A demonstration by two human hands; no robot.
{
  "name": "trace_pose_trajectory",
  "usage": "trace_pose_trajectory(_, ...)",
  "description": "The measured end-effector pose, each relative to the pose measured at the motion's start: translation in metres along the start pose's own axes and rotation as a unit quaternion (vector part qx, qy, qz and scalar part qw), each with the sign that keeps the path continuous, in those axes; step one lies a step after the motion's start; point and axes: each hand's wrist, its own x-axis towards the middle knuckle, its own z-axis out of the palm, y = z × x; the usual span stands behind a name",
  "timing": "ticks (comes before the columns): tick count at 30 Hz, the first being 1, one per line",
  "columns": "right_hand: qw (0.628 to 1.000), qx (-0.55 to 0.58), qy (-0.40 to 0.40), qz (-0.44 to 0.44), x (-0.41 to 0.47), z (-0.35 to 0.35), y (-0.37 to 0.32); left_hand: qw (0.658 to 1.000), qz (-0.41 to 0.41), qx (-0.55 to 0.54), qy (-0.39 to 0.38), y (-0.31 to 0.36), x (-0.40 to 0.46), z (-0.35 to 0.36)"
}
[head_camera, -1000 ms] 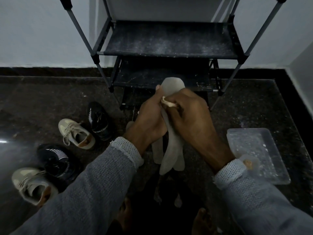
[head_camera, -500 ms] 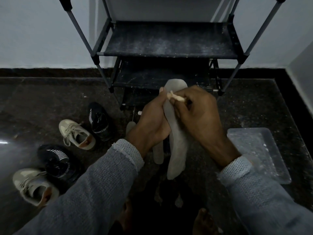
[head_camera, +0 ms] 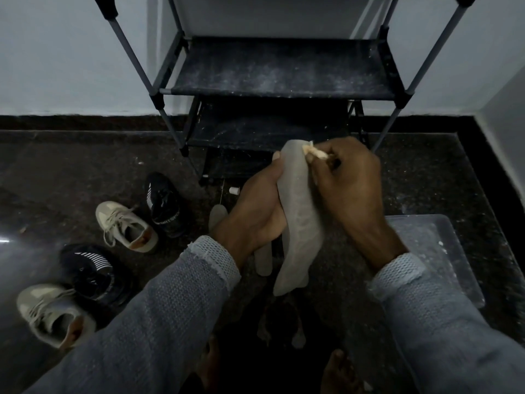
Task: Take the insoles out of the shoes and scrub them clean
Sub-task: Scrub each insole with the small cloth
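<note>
A grey insole (head_camera: 299, 220) is held upright in front of me, toe end up. My left hand (head_camera: 257, 211) grips its left edge, thumb near the top. My right hand (head_camera: 348, 189) pinches a small pale brush or cloth (head_camera: 314, 150) against the insole's top right edge. Two more grey insoles (head_camera: 217, 217) (head_camera: 262, 261) lie on the floor behind my left hand, partly hidden. Two beige sneakers (head_camera: 126, 226) (head_camera: 49, 317) and two black shoes (head_camera: 163, 201) (head_camera: 91, 273) sit on the floor at the left.
A dark shoe rack (head_camera: 281, 69) stands against the wall straight ahead. A clear plastic tray (head_camera: 434, 251) lies on the dark floor at the right. A small white cap (head_camera: 234, 191) sits near the rack's foot. My bare feet (head_camera: 341, 371) show at the bottom.
My right hand with the scrubbing piece has moved up the insole from its middle to the toe end. The insole has shifted slightly right.
</note>
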Motion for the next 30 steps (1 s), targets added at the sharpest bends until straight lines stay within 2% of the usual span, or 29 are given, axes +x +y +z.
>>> trace_pose_trajectory(3, 1.000, -0.002, 0.010, 0.008, -0.001, -0.003, 0.004, 1.000, -0.013, 0.014, 0.012, 0.000, 0.000, 0.004)
trace_pose_trajectory(8, 0.996, 0.034, -0.057, -0.063, -0.004, 0.004, -0.009, 1.000, -0.022, 0.015, 0.000, 0.000, 0.001, 0.002)
trace_pose_trajectory(14, 0.999, -0.028, -0.018, 0.036, 0.004, -0.008, 0.010, 0.999, -0.041, 0.034, -0.011, 0.001, -0.001, 0.002)
trace_pose_trajectory(20, 0.993, 0.055, -0.084, -0.056, -0.004, 0.004, -0.011, 0.999, -0.040, 0.012, -0.014, 0.004, -0.001, -0.002)
trace_pose_trajectory(25, 0.999, -0.002, -0.032, 0.014, 0.003, -0.004, 0.008, 0.999, -0.034, 0.021, -0.006, 0.004, -0.002, 0.000)
trace_pose_trajectory(30, 0.989, 0.097, -0.052, 0.100, 0.004, -0.007, 0.007, 1.000, -0.021, 0.014, -0.006, 0.008, 0.000, -0.002)
